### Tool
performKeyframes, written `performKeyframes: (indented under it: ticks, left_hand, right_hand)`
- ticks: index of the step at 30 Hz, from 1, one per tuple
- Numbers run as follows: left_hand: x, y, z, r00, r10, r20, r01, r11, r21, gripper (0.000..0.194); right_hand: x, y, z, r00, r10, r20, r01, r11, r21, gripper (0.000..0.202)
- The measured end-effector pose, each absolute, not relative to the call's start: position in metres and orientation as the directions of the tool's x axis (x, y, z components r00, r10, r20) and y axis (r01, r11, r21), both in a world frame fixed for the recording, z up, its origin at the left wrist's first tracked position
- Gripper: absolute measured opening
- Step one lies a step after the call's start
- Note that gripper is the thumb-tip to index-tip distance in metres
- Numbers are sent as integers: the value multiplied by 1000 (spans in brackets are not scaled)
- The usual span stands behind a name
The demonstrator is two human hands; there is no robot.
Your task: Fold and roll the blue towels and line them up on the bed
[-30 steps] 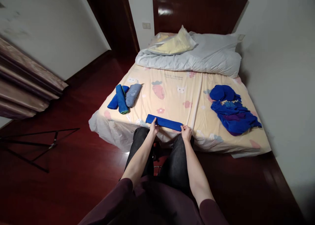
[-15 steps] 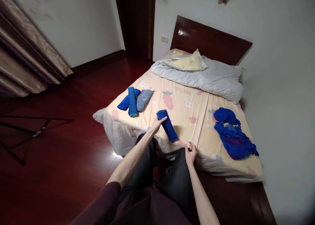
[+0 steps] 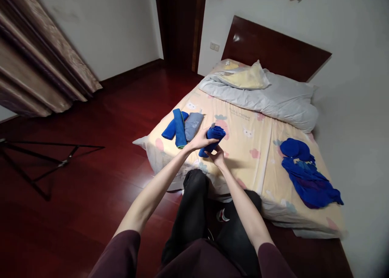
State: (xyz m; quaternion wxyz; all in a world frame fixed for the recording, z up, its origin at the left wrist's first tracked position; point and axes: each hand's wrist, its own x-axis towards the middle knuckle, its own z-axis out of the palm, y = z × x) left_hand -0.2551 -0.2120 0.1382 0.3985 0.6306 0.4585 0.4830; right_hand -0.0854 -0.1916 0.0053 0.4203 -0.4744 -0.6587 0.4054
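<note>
Between my two hands is a blue rolled cloth [image 3: 216, 133], tilted so that its layered end faces up. My left hand [image 3: 202, 140] grips it from the left, thumb across its front. My right hand [image 3: 217, 156] holds its lower part, fingers curled around it. Just left of it on the bed lie several rolled cloths: a blue one with green edging [image 3: 180, 128], a darker blue one [image 3: 170, 129] beneath that, and a grey one [image 3: 194, 126] with pale lettering. A loose heap of blue and purple cloth [image 3: 310, 184] spreads at the bed's right side.
The bed [image 3: 237, 148] has a patterned sheet, with a grey quilt [image 3: 267, 95] and a yellow pillow [image 3: 247, 77] near the headboard [image 3: 273, 47]. A black tripod-like stand [image 3: 57, 162] is on the floor at left, below a curtain [image 3: 51, 63].
My right hand has come over from the bed's edge and taken hold of the blue roll. The roll is lifted and turned end-up. The view has shifted slightly left.
</note>
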Motion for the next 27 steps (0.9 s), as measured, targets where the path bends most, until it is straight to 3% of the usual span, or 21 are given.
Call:
performKeyframes:
  ticks: [11, 18, 22, 27]
  left_hand:
    - [-309, -178, 108, -32, 966, 257, 260, -240, 935, 42]
    - [-312, -169, 90, 1, 976, 217, 233, -211, 949, 52]
    - [-316, -170, 84, 17, 980, 197, 258, -194, 946, 64]
    - [-320, -167, 80, 5, 982, 189, 305, -181, 935, 61]
  right_hand:
    - [-158, -152, -5, -208, 976, 62, 309, 125, -943, 63]
    - [-155, -152, -18, -203, 979, -8, 375, 70, -924, 59]
    - [-153, -155, -24, -201, 979, 31, 352, 101, -931, 56]
    - [-155, -155, -27, -190, 980, 63, 307, 120, -944, 56]
